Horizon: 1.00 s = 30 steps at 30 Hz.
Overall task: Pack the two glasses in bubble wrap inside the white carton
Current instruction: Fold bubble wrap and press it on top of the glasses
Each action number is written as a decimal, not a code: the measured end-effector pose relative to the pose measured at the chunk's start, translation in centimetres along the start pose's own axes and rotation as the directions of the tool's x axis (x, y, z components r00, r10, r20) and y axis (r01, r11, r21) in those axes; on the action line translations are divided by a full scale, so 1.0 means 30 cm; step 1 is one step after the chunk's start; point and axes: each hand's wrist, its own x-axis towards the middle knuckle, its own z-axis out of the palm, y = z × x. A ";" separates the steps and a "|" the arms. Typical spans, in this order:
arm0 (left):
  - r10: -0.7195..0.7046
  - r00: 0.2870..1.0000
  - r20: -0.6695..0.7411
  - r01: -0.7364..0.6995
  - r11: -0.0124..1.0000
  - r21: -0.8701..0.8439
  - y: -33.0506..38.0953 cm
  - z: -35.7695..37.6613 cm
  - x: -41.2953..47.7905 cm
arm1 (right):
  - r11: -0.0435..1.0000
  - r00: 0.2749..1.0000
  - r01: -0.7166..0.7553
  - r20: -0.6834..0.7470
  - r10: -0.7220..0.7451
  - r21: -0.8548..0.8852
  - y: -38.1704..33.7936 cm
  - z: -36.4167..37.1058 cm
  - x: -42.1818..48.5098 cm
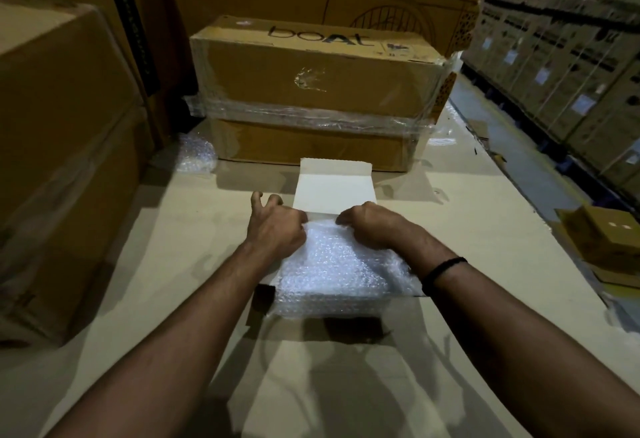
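The white carton [334, 191] lies open on the pale work surface, its lid flap raised at the far side. A bundle of bubble wrap [341, 264] fills the carton and bulges above it. The glasses are hidden under the wrap. My left hand [275, 226] presses on the bundle's far left corner, with some fingers spread over the carton's edge. My right hand [372, 224] is curled onto the far right corner of the wrap. A black band circles my right wrist.
A taped brown box marked "boat" [311, 91] stands just behind the carton. Loose bubble wrap [195, 153] lies at its left. Big cartons [62, 146] wall the left side. A small brown box [602, 240] sits at the right edge, with stacked pallets [568, 67] beyond.
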 end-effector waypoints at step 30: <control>0.067 0.984 0.163 -0.083 0.992 0.094 -0.013 -0.056 -0.069 | 0.936 0.952 0.008 0.288 0.100 -0.351 0.087 0.012 -0.133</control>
